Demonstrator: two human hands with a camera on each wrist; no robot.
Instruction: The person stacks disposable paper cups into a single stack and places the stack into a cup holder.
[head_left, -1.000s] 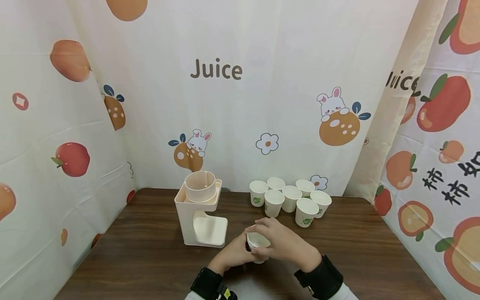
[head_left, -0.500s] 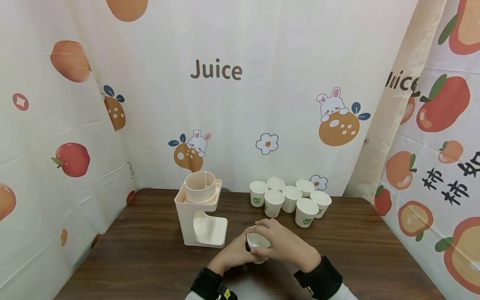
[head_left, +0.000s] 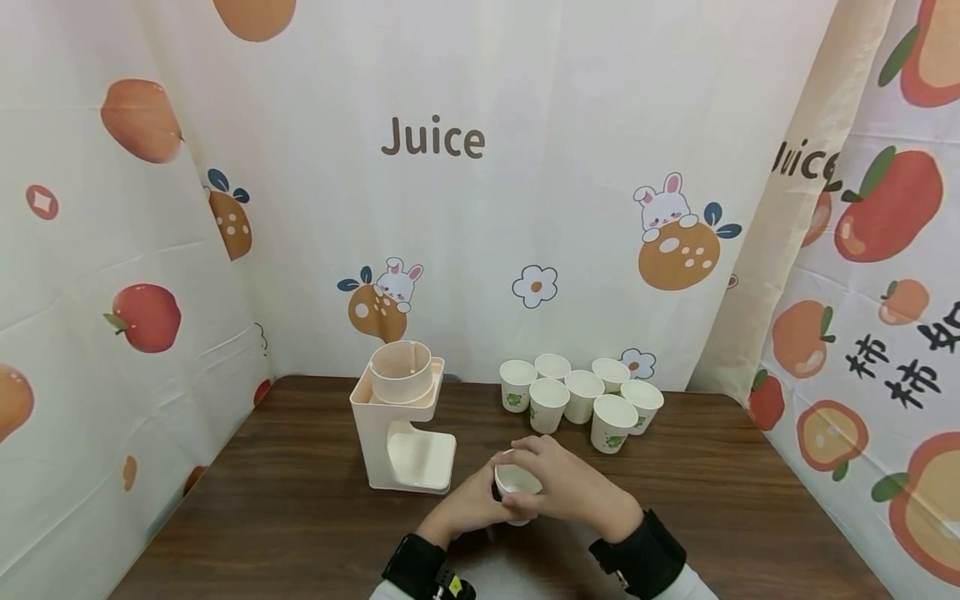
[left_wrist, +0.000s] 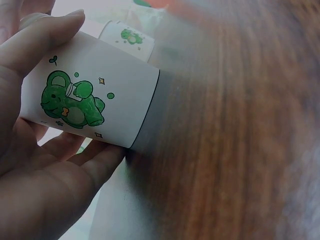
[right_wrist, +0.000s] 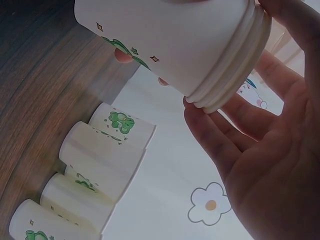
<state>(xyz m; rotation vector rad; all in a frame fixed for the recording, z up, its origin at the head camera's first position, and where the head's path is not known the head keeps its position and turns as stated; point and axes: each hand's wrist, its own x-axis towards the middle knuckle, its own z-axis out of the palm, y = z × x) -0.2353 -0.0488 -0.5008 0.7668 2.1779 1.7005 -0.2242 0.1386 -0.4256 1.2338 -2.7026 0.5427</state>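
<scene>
Both hands are at a small stack of nested white paper cups [head_left: 517,481] near the front of the table. My left hand [head_left: 471,502] grips the stack round its side; in the left wrist view a green bear print shows on the outer cup [left_wrist: 90,90], between thumb and fingers. From the other side, my right hand [head_left: 566,483] holds the stack at the top. Several stacked rims [right_wrist: 225,70] show in the right wrist view, with the fingertips curled at them. The lower part of the stack is partly hidden by the hands in the head view.
A cream juicer-like machine [head_left: 378,442] with a round top stands left of the hands on the dark wooden table [head_left: 247,517]. Several upright white paper cups [head_left: 613,425] are grouped at the back right. A fruit-printed curtain [head_left: 480,217] hangs behind the table.
</scene>
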